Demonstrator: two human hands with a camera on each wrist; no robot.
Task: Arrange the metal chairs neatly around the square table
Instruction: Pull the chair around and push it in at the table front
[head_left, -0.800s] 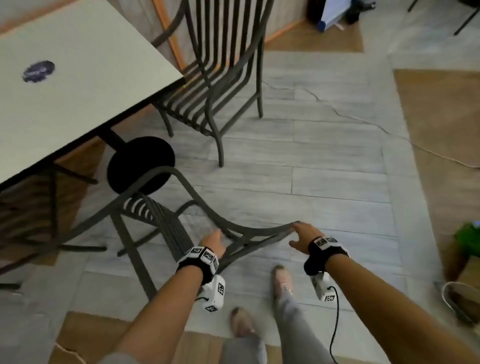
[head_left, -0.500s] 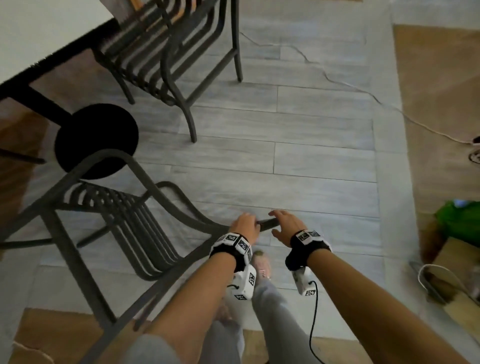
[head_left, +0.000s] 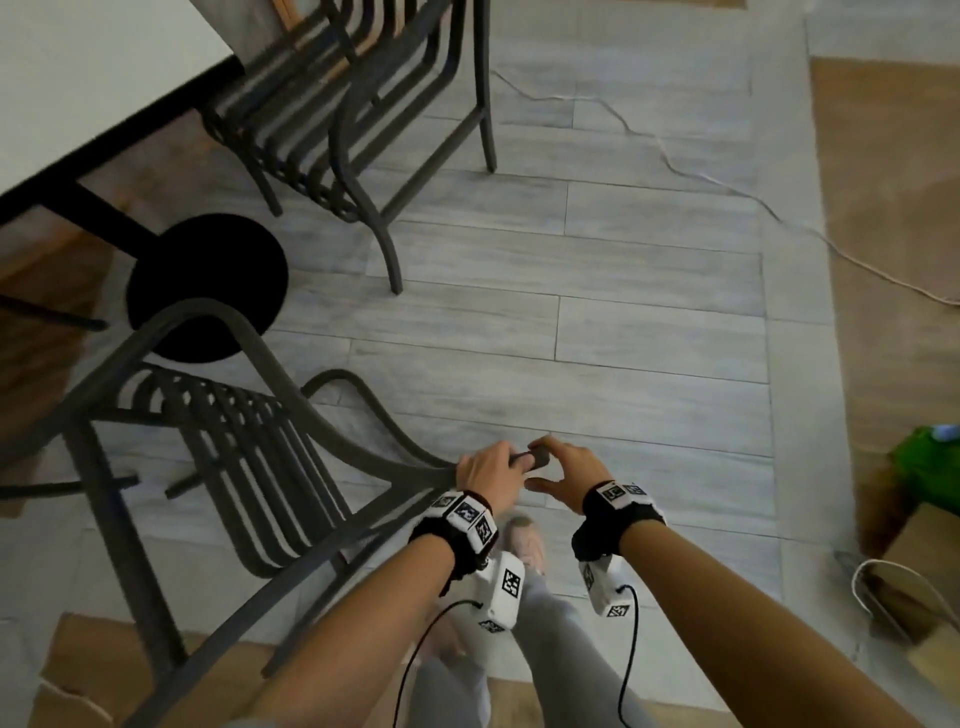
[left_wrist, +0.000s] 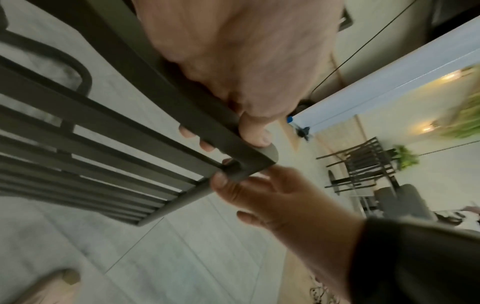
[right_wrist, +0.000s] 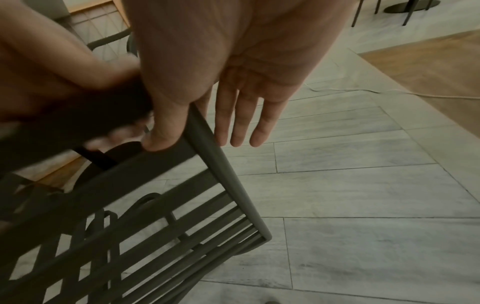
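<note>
A dark metal slatted chair (head_left: 249, 467) stands tilted at the lower left, its back toward me. My left hand (head_left: 491, 470) grips the top rail of its back, right next to the rail's corner; the fingers wrap under the rail (left_wrist: 130, 127). My right hand (head_left: 563, 478) is at that same corner, thumb pressed on the rail (right_wrist: 155, 195), its other fingers straight beyond it. A second chair (head_left: 337, 130) stands tucked at the corner of the white square table (head_left: 78, 78) at the upper left.
The table's black round base (head_left: 208, 286) sits on the floor just past the tilted chair. A white cable (head_left: 727, 187) runs across the grey planks at the right. A green bag (head_left: 930, 467) and a box (head_left: 924, 561) lie at the far right. My foot (head_left: 524, 535) is below the hands.
My left hand slid along the top rail to meet the right hand at the corner. The chair has swung and tipped toward me, away from the table.
</note>
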